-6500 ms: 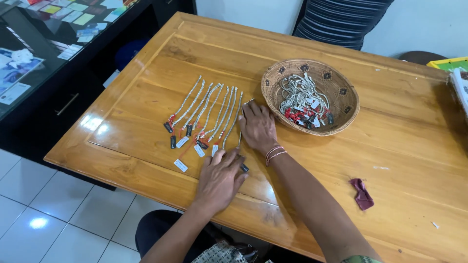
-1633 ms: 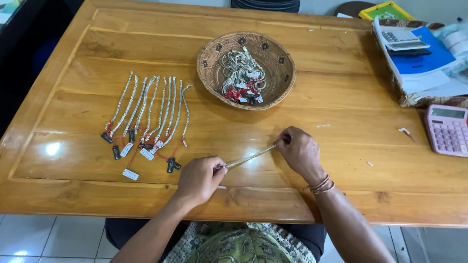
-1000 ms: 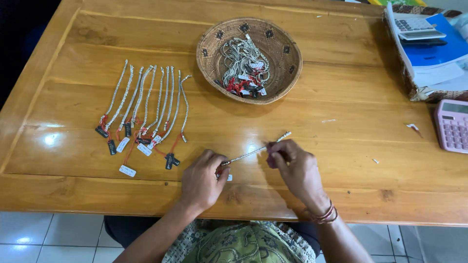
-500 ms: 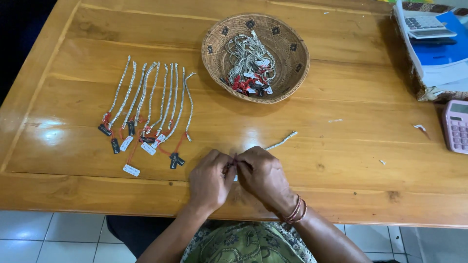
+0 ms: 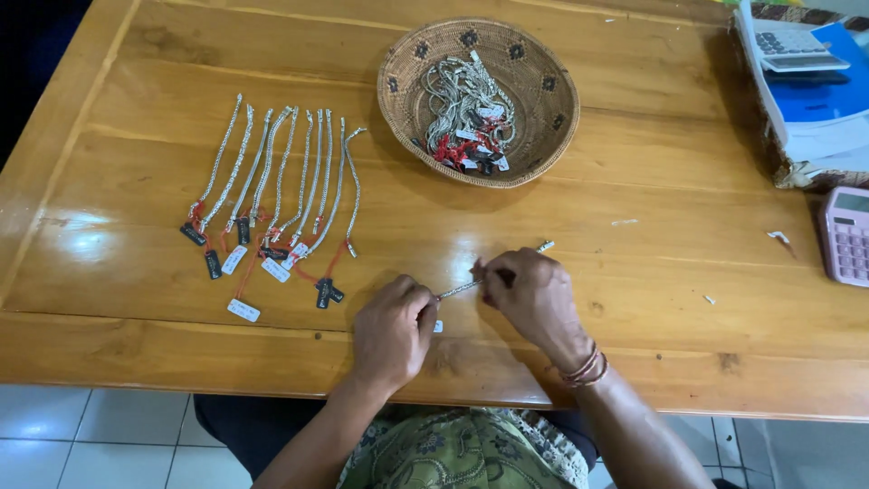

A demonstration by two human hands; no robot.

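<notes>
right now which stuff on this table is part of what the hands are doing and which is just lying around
In use:
- silver chain, held between left hand and right hand
- row of tagged chains laid out on the table
- woven basket of tangled chains

Lying about:
- pink calculator
- stack of books and papers with a grey calculator

My wooden worktop (image 5: 634,263) fills nearly the whole frame, its glossy planks catching a bright glare at the left edge. At the upper centre sits a round woven basket (image 5: 534,81) heaped with silver chains and red-strung tags. On the left, a row of silver chain bracelets (image 5: 281,177) lies side by side, their tags at the lower ends, one white tag (image 5: 243,311) loose just below them. A pink calculator (image 5: 846,237) rests at the right edge, under a stack of books and papers (image 5: 806,100) in the upper right corner. Small paper scraps (image 5: 778,238) lie near the calculator.
</notes>
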